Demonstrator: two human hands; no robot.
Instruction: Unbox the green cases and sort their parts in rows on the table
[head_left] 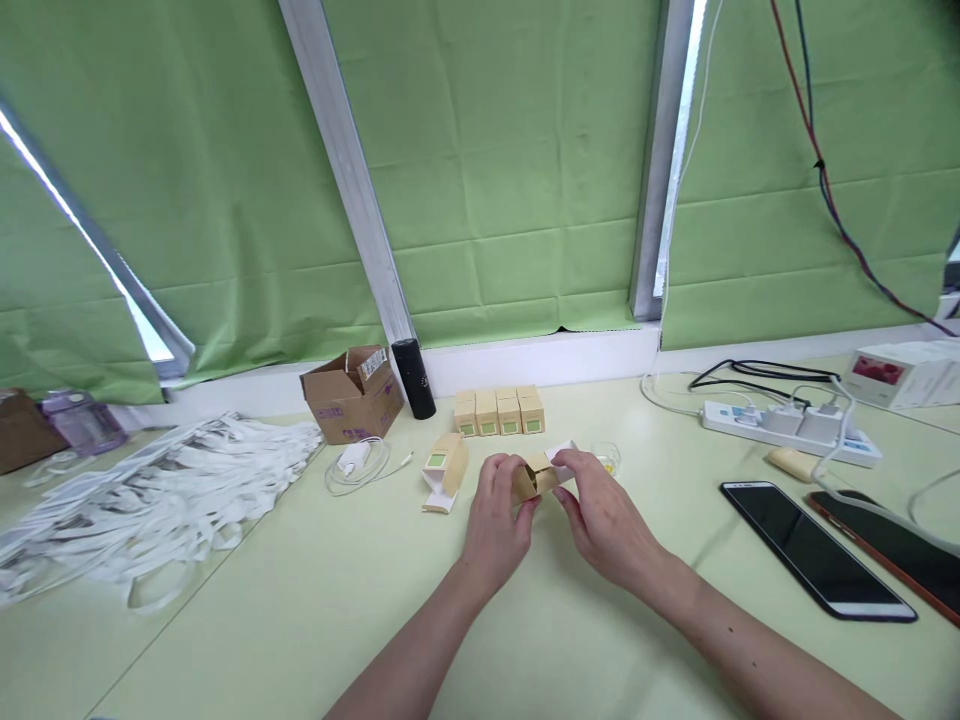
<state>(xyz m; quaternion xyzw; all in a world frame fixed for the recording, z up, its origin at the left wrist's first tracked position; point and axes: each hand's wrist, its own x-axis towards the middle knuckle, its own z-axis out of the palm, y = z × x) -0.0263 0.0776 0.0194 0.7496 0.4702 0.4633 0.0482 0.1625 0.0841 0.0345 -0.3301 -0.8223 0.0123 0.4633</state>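
Over at 10 o'clock from the hands there's a brown carton, flaps up, something white showing at its mouth. Closer in at 9 o'clock, a small tan box has its white-lined flap hanging open toward 7. Up at 11, four little boxes stand shut in a row, green labels facing this way. Left hand is curled, fingers and thumb wrapped on the left side of a kraft box. That box sits right between both hands, open end facing roughly 6 o'clock; long axis probably runs toward 12, but fingers hide a lot of it. Right hand is partly closed, thumb and fingertips gripping the right side, by a white flap poking toward 2.
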